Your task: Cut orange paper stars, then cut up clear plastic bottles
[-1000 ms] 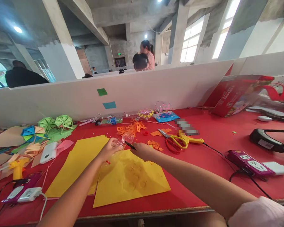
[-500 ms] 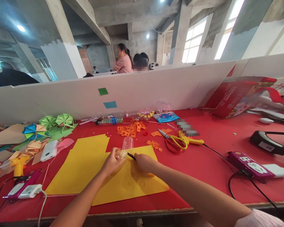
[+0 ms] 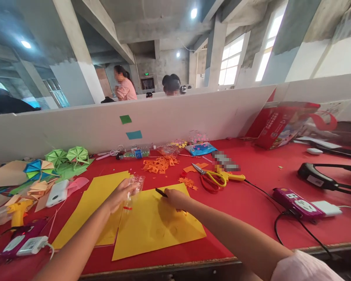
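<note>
The left grip is curled round a clear plastic bottle piece, which sits above the left part of a yellow sheet, a red ring showing at its lower end; whether it touches the paper is unclear. The right grip is closed round a slim dark tool, its tip pointing toward the bottle piece but apart from it.

The sheet lies near the front edge of the red surface, next to a stack of yellow paper on the left. Beyond that stack are a white plug and a yellow glue gun. A purple power strip lies well to the right.

Farther back, orange star cutouts lie just beyond the sheet, with scissors to their right. Behind come a heap of orange paper, a bottle with a blue label and a blue packet. A white partition closes off the back; past it is a person in a pink top.
</note>
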### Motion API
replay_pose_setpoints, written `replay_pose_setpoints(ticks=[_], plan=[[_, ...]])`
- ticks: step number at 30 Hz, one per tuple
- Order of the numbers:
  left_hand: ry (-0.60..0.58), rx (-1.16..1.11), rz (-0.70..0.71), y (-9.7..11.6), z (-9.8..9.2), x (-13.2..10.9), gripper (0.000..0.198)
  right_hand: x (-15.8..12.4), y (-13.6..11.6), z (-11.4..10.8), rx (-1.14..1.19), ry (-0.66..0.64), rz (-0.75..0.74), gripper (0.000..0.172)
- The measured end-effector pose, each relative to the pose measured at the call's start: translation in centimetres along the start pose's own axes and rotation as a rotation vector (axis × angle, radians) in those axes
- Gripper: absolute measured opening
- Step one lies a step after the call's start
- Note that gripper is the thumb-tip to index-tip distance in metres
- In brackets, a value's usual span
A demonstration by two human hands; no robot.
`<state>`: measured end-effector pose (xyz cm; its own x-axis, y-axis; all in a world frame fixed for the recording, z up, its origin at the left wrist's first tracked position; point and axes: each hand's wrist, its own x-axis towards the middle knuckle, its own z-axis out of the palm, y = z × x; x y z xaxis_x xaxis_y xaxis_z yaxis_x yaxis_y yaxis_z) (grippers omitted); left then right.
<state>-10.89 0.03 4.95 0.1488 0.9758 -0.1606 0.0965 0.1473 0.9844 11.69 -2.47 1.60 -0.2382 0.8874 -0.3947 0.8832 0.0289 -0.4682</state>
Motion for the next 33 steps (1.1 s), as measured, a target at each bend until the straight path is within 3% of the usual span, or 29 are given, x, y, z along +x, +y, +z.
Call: replay_pose_setpoints(ticks=[5, 10, 13, 16, 19, 22, 25, 28, 31, 33], plan=[[-0.033, -0.173, 0.059, -2.5, 2.2, -0.5, 0.057, -0.9, 1.6, -0.3, 0.151, 0.053, -0.010, 0.025], [-0.053, -0.413, 0.027, -3.1, 4.6, 1.5, 0.052, -1.5, 3.5, -0.8, 0.248, 0.088, -0.038, 0.022], [0.016, -0.527, -0.042, -2.4, 6.3, 3.6, 0.034, -1.3, 4.9, -1.8, 0.270, 0.153, -0.034, 0.020], [0.116, -0.625, -0.070, -2.6, 7.7, 5.5, 0.030, -1.1, 6.2, -2.8, 0.278, 0.198, -0.003, 0.030], [0.209, -0.718, -0.068, -4.2, 8.2, 6.7, 0.025, -0.9, 7.3, -3.8, 0.271, 0.238, 0.032, 0.037], [0.195, -0.756, -0.136, -6.0, 8.0, 7.2, 0.023, -0.6, 8.0, -5.1, 0.237, 0.280, 0.066, 0.031], [0.219, -0.818, -0.094, -7.0, 7.9, 7.5, 0.020, 0.7, 8.0, -6.5, 0.161, 0.326, 0.094, 0.020], [0.232, -0.832, -0.031, -7.2, 8.3, 7.6, 0.030, 3.3, 7.1, -7.1, 0.052, 0.353, 0.067, 0.026], [0.251, -0.797, 0.075, -7.3, 8.8, 7.6, 0.042, 6.5, 5.2, -6.3, -0.046, 0.352, -0.030, 0.028], [0.333, -0.731, 0.123, -7.5, 8.8, 7.7, 0.045, 8.7, 3.6, -5.2, -0.098, 0.350, -0.115, 0.029]])
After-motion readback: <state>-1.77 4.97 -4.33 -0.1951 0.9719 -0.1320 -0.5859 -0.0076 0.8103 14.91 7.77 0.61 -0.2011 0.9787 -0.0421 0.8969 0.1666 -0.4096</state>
